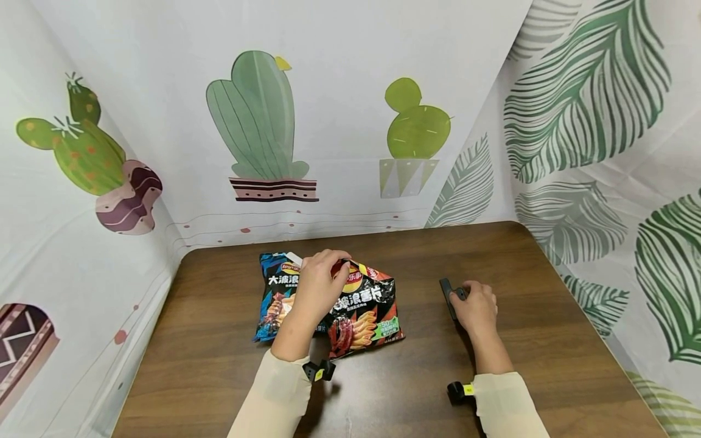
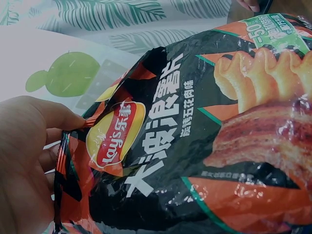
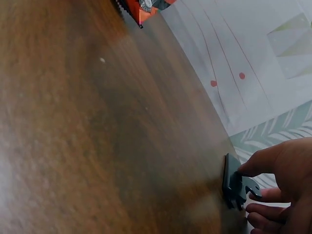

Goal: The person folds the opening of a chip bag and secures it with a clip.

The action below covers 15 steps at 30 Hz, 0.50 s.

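My left hand (image 1: 319,281) pinches the top edge of a black and red potato chip bag (image 1: 364,310) between thumb and fingers. In the left wrist view the bag's printed front fills most of the picture, and the left hand (image 2: 29,161) grips its crimped end. Over to the right, my right hand (image 1: 478,308) holds a slim dark bar-shaped object (image 1: 448,298) with a small hooked part. The right wrist view shows the thumb on the dark bar (image 3: 233,180) and fingers by the hook; its exact kind is unclear.
A blue and black chip bag (image 1: 272,304) lies left of the red one, partly hidden by the left forearm. A white strip (image 1: 294,259) shows at its top. The brown wooden table (image 1: 416,389) ends at a printed cloth backdrop (image 1: 350,121).
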Each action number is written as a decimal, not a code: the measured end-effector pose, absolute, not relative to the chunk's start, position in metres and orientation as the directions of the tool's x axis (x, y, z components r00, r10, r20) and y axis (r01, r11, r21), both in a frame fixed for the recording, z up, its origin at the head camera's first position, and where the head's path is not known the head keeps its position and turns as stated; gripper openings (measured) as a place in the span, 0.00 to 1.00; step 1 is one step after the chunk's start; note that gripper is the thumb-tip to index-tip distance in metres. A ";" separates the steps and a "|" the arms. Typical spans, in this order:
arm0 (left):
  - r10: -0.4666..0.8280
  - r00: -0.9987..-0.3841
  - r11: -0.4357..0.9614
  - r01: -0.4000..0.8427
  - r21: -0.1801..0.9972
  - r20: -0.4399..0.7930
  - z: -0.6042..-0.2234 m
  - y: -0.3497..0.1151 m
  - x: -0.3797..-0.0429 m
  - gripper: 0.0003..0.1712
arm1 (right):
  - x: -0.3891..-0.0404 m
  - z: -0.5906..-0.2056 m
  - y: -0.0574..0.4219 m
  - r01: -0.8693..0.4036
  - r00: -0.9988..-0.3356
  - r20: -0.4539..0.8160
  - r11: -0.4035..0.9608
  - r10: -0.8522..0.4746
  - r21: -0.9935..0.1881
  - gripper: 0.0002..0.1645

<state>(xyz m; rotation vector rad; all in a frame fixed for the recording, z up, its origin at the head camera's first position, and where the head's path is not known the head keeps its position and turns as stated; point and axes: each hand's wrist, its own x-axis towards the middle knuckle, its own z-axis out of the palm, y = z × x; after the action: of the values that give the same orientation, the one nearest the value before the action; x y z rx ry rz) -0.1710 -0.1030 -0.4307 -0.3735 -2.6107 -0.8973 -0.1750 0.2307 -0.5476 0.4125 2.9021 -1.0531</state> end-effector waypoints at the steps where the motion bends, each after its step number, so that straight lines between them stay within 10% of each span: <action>1: 0.132 -0.903 0.763 0.356 0.539 0.410 -0.431 -0.103 -0.171 0.08 | -0.175 -0.548 0.231 0.254 -0.965 -0.110 0.741 0.239 -0.622 0.33; 15: 0.130 -0.909 0.756 0.349 0.553 0.397 -0.431 -0.102 -0.171 0.08 | -0.176 -0.549 0.232 0.234 -0.969 -0.091 0.725 0.231 -0.648 0.22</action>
<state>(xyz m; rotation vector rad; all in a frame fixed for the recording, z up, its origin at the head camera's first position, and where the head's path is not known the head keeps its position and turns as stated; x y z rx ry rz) -0.1710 -0.1024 -0.4312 -0.3693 -2.6191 -0.9213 -0.1756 0.2316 -0.5493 0.3923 2.9142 -1.0954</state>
